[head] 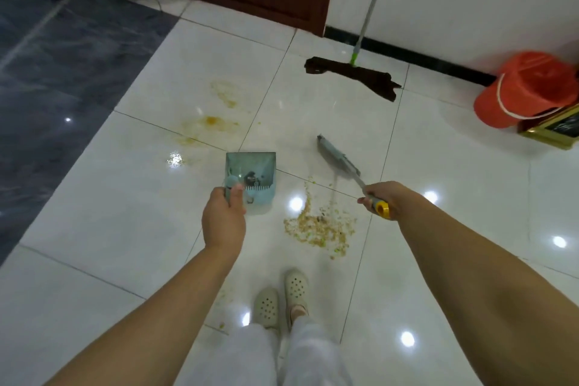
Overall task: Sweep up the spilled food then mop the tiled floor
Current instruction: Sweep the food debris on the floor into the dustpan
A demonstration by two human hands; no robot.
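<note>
Head view: left hand (223,220) grips the dustpan (250,177) handle; right hand (386,197) grips the broom (338,158), spilled food (319,226) between them.

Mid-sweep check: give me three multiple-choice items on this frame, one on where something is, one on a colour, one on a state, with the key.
1. Where does the pile of crumbs lie?
A. inside the dustpan
B. on the floor between the dustpan and the broom
C. under the mop

2. What colour is the bucket by the wall?
A. orange-red
B. blue
C. white

3. What is the mop doing?
A. held in the right hand
B. lying flat in the doorway
C. leaning on the wall, unheld

Key: 1 B, the crumbs sit on the tiled floor right of the dustpan held by the left hand, and near the broom. 2 A, the bucket is plainly orange-red. 3 C, the right hand grips the broom handle, while the mop's pole rests against the white wall.
</note>
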